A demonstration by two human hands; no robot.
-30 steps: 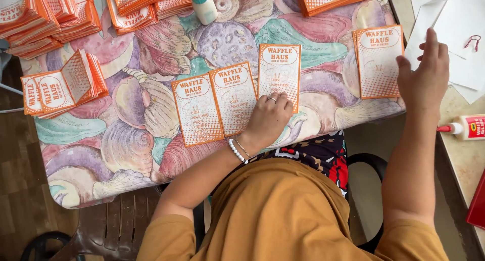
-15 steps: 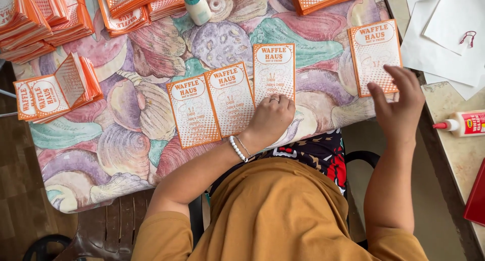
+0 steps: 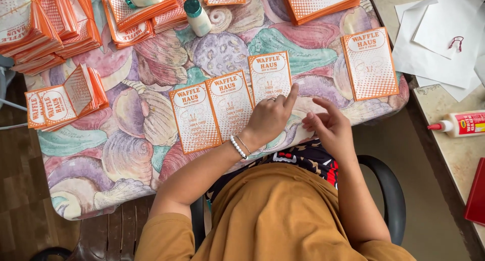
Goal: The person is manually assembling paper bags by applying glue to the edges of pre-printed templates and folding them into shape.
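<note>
Three orange-and-white printed cards [image 3: 231, 109] side by side on the shell-patterned tablecloth [image 3: 126, 155], left hand [image 3: 270, 117] resting on them, forefinger stretched out, gripping nothing, right hand [image 3: 328, 127] hovering just beside, fingers loosely spread, empty, small capped bottle [image 3: 197, 17] upright near the card stacks [image 3: 55, 26].

3 cards [image 3: 231, 109] side by side on the table [image 3: 126, 150], left hand [image 3: 270, 120] on them, 1 card [image 3: 370, 64] right, stacks [image 3: 60, 23] behind.

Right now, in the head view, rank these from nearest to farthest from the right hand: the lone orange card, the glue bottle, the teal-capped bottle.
From the right hand:
1. Lone orange card, up and to its right on the table.
2. Glue bottle, far right on the side counter.
3. Teal-capped bottle, top of the table, past the left hand.
</note>
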